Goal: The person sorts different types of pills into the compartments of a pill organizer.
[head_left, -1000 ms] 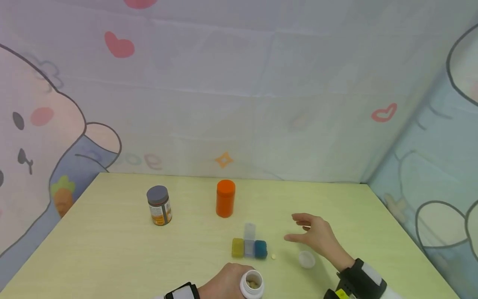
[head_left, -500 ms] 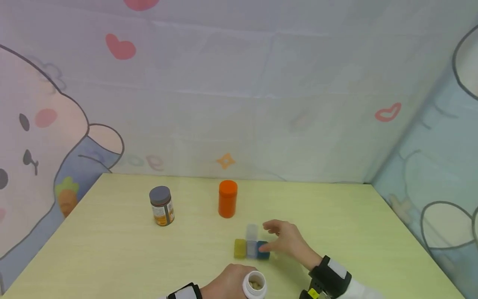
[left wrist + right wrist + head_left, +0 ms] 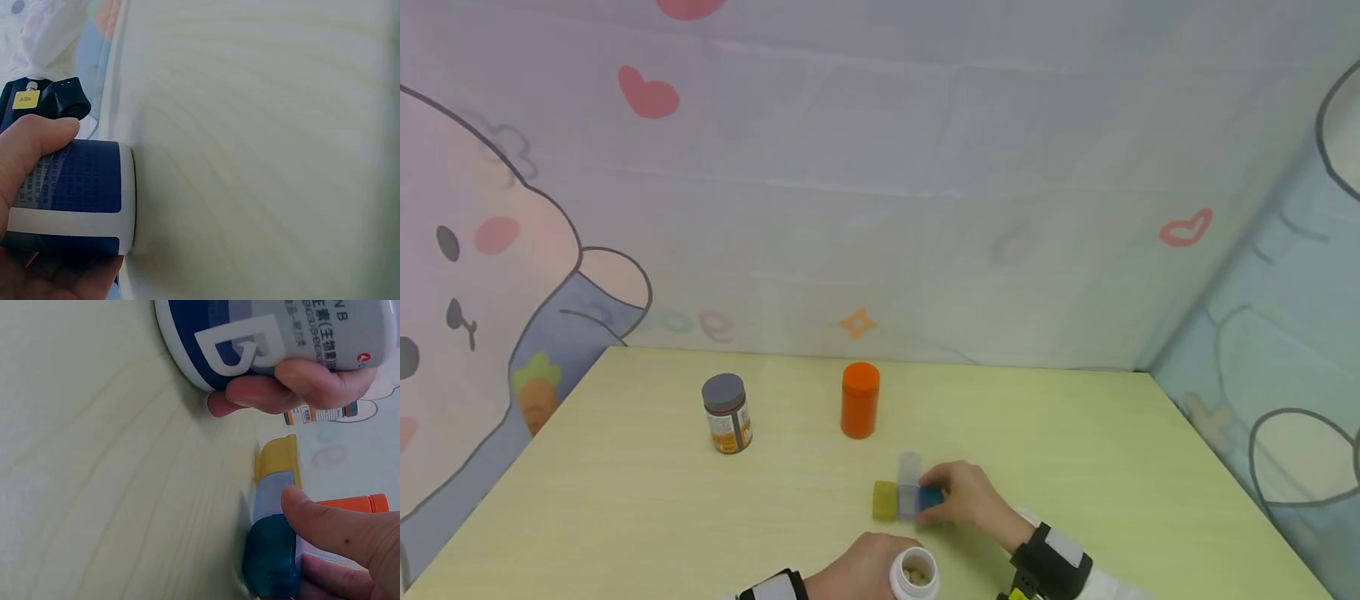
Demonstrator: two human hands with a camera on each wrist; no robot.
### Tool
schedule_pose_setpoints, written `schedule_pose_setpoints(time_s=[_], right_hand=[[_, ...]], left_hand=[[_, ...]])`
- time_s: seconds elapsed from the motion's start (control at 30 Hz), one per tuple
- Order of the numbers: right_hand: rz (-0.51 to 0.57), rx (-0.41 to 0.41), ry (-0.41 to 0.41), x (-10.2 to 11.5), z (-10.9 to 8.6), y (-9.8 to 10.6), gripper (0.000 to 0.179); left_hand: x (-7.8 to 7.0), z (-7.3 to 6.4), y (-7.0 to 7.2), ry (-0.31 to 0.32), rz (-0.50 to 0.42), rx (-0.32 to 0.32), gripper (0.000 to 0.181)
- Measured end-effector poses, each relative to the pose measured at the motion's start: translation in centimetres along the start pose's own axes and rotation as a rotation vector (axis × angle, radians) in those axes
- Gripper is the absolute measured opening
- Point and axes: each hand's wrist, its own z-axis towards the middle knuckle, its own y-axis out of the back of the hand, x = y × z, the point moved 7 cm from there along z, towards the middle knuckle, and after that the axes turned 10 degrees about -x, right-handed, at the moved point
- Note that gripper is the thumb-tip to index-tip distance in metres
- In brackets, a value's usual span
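My left hand (image 3: 861, 573) grips an open white bottle (image 3: 914, 575) with a blue label (image 3: 75, 194) at the table's near edge; small tablets show in its mouth. Just beyond it lies a three-part pill box (image 3: 895, 501): a yellow cell (image 3: 278, 459), a clear middle cell (image 3: 270, 497) with its lid (image 3: 910, 465) standing up, and a teal cell (image 3: 269, 562). My right hand (image 3: 942, 500) holds the teal end of the box, with its thumb (image 3: 337, 528) across the clear and teal cells and its fingers curled round the far side.
An orange capped bottle (image 3: 860, 400) stands behind the pill box. A brown jar with a grey lid (image 3: 726, 412) stands to its left. A white cap (image 3: 1024, 515) peeks out behind my right wrist. Cartoon-print fabric walls enclose the pale green table (image 3: 625, 500).
My right hand moved left from beside the white cap onto the pill box's teal end, covering the small loose tablet. The left hand and the bottle stayed put.
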Motion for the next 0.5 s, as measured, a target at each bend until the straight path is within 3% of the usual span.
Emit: schedule_pose_setpoints(time_s=[0.13,0.23,0.43,0.5], right_hand=[[0.013,-0.003,0.014,0.1,-0.2,0.0,0.042],[0.028,-0.002,0.038,0.1,-0.2,-0.1,0.041],[0.000,-0.036,0.100,0.4,-0.2,0.0,0.025],[0.001,-0.038,0.093,0.4,-0.2,0.1,0.024]], left_hand=[[-0.4,0.0,0.0,-0.043,0.009,0.025,0.021],[-1.7,0.0,0.5,-0.098,0.003,-0.002,0.027],[-6.5,0.5,4.2,-0.308,0.135,-0.214,0.050],[-7.7,0.8,5.6,-0.338,0.184,-0.272,0.061]])
